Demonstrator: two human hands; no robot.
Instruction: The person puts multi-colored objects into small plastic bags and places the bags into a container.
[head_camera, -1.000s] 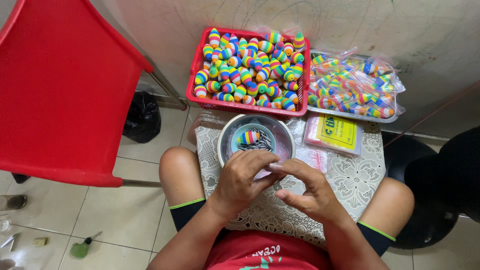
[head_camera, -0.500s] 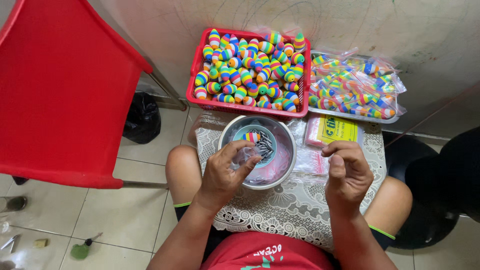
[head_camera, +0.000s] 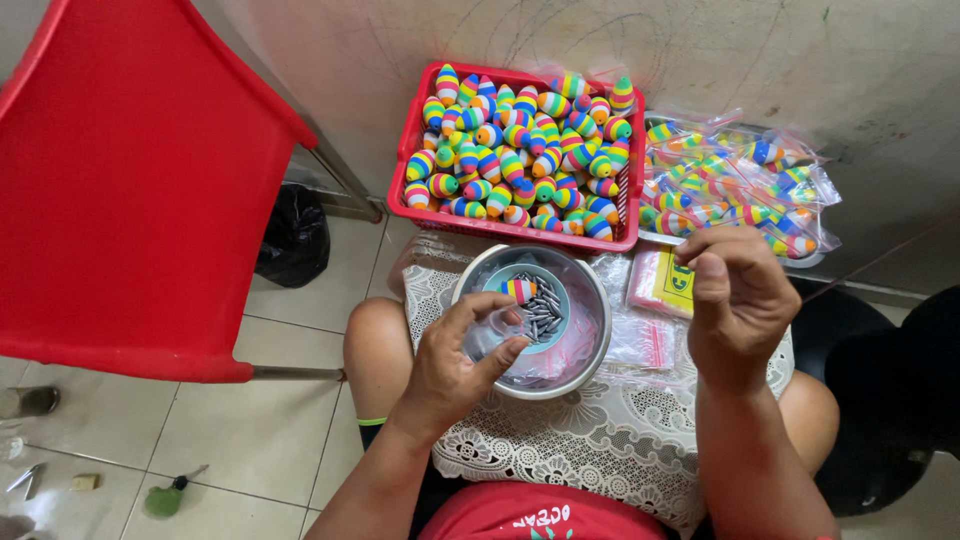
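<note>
A small clear plastic bag (head_camera: 492, 330) is held in the left hand (head_camera: 455, 365), pinched between the thumb and the fingers, just over the edge of a round metal bowl (head_camera: 590, 345). A striped float (head_camera: 519, 290) in many colours is seen right above the bag, in a little blue dish (head_camera: 545, 300) inside the bowl, next to a heap of small grey metal weights (head_camera: 543, 312). The right hand (head_camera: 735, 300) is lifted up, well apart from the left one, with the fingers curled in; whether something tiny is held in it cannot be told. The bowl is set on a white lace cloth (head_camera: 600, 440) spread over the person's lap. Beside the bowl, more clear bags (head_camera: 640, 340) and a yellow card (head_camera: 672, 285) are laid out. Behind the bowl, a red basket (head_camera: 410, 190) is filled with many more striped floats. To its right, packed bags of floats (head_camera: 740, 180) are piled by the wall. A red chair (head_camera: 130, 190) is stood to the left. It looks as if the bag-filling step is in hand: the bag is being held ready. For the next move, the bag mouth would need to be kept open, and a float and a weight would have to be picked up with care.
</note>
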